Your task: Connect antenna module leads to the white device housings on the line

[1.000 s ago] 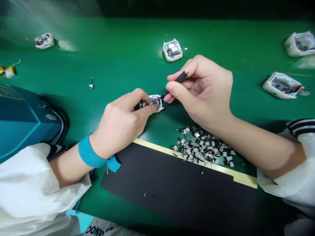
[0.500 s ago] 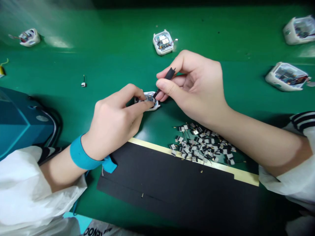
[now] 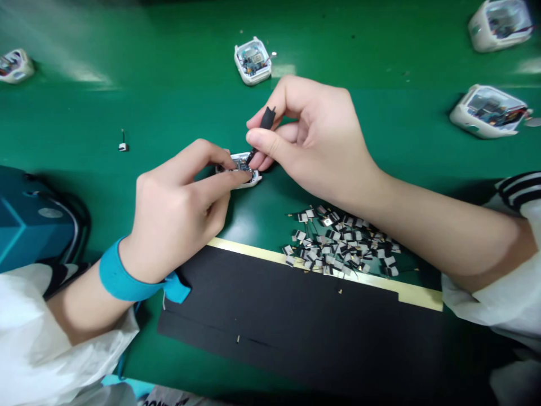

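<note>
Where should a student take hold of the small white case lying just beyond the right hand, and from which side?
Pinch the white case by two opposite outer walls, coming down from above with the right hand, the nearer one. It lies flat and open, with its circuit board exposed, so the walls seem the safest grip. Probably avoid the right side, where a thin wire sticks out.

A small white square case (image 3: 244,162) lies open near the middle of the green bench (image 3: 139,96), and a tiny circuit board (image 3: 241,164) is showing inside it. The left hand (image 3: 177,214) pinches this case from the side. The right hand (image 3: 313,135) holds a short black pen-like tool (image 3: 267,118), tilted, and its thin tip reaches down to the board.
</note>
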A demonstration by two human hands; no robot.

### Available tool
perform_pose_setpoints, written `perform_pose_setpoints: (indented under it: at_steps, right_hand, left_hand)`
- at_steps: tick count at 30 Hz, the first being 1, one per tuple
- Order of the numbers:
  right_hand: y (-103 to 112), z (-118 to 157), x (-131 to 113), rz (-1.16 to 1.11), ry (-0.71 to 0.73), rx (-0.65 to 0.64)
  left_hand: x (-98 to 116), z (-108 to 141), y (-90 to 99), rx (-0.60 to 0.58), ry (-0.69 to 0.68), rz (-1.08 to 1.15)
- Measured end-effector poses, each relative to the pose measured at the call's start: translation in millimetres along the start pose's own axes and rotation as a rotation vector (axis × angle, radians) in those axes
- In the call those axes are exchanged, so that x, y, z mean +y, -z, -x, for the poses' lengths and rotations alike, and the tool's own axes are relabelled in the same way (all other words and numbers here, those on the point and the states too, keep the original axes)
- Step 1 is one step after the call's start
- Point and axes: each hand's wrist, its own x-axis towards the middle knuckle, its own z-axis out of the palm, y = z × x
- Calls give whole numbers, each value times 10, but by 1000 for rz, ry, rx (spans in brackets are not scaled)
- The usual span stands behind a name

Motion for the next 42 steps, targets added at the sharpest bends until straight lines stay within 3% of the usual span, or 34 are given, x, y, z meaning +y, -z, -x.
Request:
perform_pose_setpoints:
  at_steps: [7, 12, 21, 42]
  right_hand:
    - [4, -20, 55, -13, 79, -9]
    - [20, -17, 53, 34, 41, -52]
    - [16, 3, 52, -50, 87, -31]
    - [25, -1, 38, 8, 81, -23]
  left_hand:
    - [22, -21, -7, 19, 15, -13]
    - [28, -29, -6, 18, 19, -10]
    - [19, -35, -13, 37, 14, 64]
    - [32, -23, 3, 10, 0, 38]
